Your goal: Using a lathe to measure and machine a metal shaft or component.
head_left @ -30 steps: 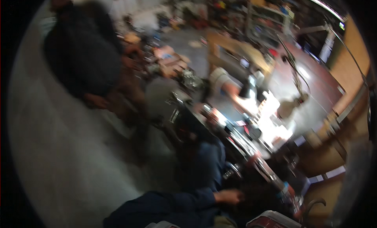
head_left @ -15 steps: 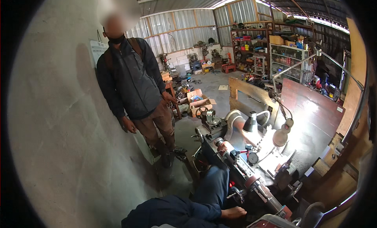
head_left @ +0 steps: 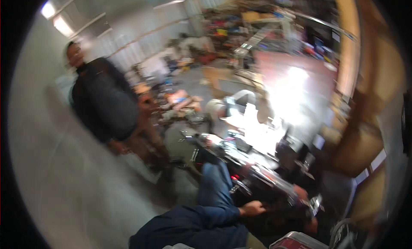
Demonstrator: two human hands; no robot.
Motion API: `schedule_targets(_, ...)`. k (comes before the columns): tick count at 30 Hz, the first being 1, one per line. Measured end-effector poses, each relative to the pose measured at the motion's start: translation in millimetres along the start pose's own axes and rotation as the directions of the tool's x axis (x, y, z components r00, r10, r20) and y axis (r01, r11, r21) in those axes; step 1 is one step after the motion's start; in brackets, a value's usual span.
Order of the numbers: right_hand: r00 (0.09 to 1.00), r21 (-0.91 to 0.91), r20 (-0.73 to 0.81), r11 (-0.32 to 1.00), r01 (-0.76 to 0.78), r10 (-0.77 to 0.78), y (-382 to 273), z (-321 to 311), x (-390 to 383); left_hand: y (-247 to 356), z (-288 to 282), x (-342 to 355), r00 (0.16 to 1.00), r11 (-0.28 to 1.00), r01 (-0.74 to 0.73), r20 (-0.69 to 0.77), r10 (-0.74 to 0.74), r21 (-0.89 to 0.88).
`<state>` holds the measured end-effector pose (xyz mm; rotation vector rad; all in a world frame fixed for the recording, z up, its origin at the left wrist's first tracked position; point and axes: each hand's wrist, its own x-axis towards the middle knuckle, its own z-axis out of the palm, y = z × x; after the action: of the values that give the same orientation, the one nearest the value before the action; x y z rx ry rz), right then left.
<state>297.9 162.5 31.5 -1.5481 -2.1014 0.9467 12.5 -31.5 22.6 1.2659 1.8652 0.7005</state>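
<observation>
My left arm, in a dark blue sleeve, reaches in from the lower edge. Its bare hand (head_left: 253,208) is beside the near side of a metal lathe (head_left: 268,175); motion smears the fingers, so whether they grip anything does not show. Past the lathe's near right end, a blurred skin-coloured patch looks like my right hand (head_left: 311,226), low among dark parts. Its fingers cannot be made out. Close above it is a shiny metal handle (head_left: 316,204) at the lathe's end. Lamp glare washes out the middle of the machine.
A person in a dark jacket (head_left: 107,98) stands by the grey wall (head_left: 47,163) on the left. Boxes and loose items (head_left: 182,98) lie on the floor behind the lathe. A reddish board (head_left: 279,66) rises beyond it; a red-and-grey container (head_left: 294,241) sits at the lower edge.
The whole view has swung and blurred, with the person and lathe shifted left in the picture. My left hand sits higher in view, and the skin-coloured patch at lower right has appeared.
</observation>
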Motion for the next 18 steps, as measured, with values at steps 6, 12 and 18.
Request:
schedule_targets(6, 0.979, 0.243, 0.03, 0.952, 0.188, -0.201, 24.0, 0.0, -0.5, -80.7, 31.6, 6.7, 0.651, 0.516, -0.533, -0.065, 0.757, 0.67)
schedule_targets(12, 0.995, 0.093, 0.007, 0.991, -0.097, 0.097, 8.1, -4.4, -9.9, -59.0, 25.4, 11.0, 0.934, 0.995, -0.098, 0.344, 0.092, 0.002)
schedule_targets(18, 0.96, 0.199, -0.272, 0.98, -0.016, 0.071, -21.4, -23.9, -48.8, -29.4, 22.0, 7.3, 0.917, 0.965, -0.221, 0.366, 0.156, 0.142)
